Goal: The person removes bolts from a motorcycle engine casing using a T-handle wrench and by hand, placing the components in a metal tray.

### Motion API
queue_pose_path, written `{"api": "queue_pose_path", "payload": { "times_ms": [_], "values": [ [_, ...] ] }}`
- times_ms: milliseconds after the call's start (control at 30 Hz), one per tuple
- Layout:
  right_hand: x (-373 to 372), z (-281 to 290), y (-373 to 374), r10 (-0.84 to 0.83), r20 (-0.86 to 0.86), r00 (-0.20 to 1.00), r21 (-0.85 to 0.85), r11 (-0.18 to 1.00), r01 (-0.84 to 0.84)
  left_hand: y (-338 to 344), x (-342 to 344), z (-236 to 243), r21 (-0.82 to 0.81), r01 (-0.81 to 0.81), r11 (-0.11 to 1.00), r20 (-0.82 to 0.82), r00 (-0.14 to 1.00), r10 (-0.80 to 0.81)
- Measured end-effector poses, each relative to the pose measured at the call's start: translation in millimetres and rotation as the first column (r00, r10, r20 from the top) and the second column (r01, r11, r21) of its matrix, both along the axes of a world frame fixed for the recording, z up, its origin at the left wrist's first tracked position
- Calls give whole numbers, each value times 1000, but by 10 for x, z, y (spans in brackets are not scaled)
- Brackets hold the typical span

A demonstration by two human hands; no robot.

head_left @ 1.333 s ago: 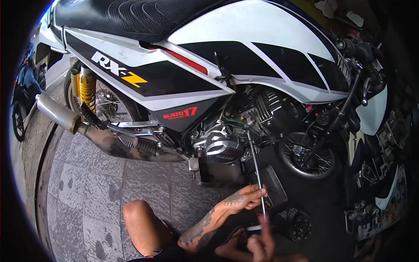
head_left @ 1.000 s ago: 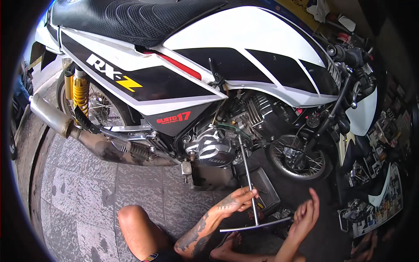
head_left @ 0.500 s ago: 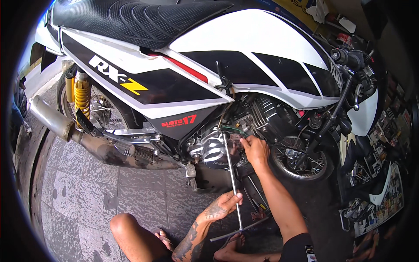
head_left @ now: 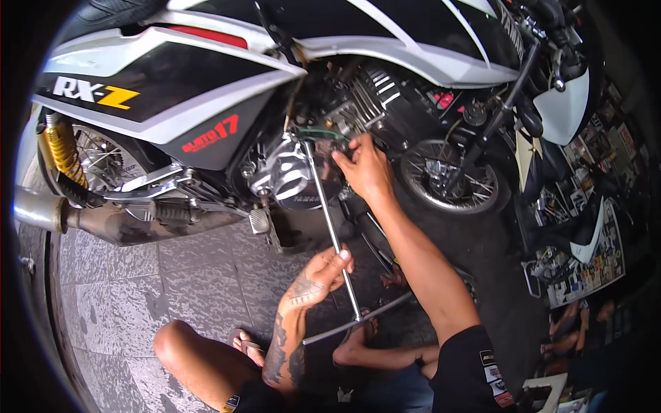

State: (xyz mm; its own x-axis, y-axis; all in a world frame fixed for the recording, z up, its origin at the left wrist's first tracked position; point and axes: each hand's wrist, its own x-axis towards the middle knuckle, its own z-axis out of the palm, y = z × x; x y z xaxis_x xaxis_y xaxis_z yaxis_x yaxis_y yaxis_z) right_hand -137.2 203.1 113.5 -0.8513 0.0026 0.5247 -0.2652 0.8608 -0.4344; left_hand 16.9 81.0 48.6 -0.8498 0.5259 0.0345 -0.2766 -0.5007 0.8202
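One T-wrench [head_left: 331,228] — aslant, tip [head_left: 307,146] toward engine [head_left: 293,175]

The left hand [head_left: 322,277] is closed, thumb uppermost and fingers curled, with the wrist angled rightward and the tattooed left forearm [head_left: 288,347] rising steeply over the tiled floor [head_left: 120,296]. The right forearm [head_left: 423,265] extends forward and leftward from a short dark sleeve [head_left: 468,372]; the right hand [head_left: 368,168] is farther forward than the left, thumb parted from the fingers, fingertip grip not determinable. The left knee [head_left: 172,341] is bent, pointing toward the floor's left edge.
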Motion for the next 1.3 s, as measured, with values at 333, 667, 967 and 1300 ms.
{"api": "queue_pose_path", "payload": {
  "times_ms": [333,667,967,1300],
  "values": [
    [466,200,255,151,269,951,-5,988,-155,-52,-67,-51,-89,66,994,-18,998,-68],
    [1581,-1623,4171,-719,536,442,728,659,189,347,-147,-303,-136,228,964,53,973,-223],
    [1805,-1464,4033,-460,555,693,349,885,308,447,-61,-212,-205,197,959,32,980,-194],
    [2623,-52,725,438,357,825,-62,892,-447,293,182,247,-191,-45,981,103,993,66]
  ]
}}
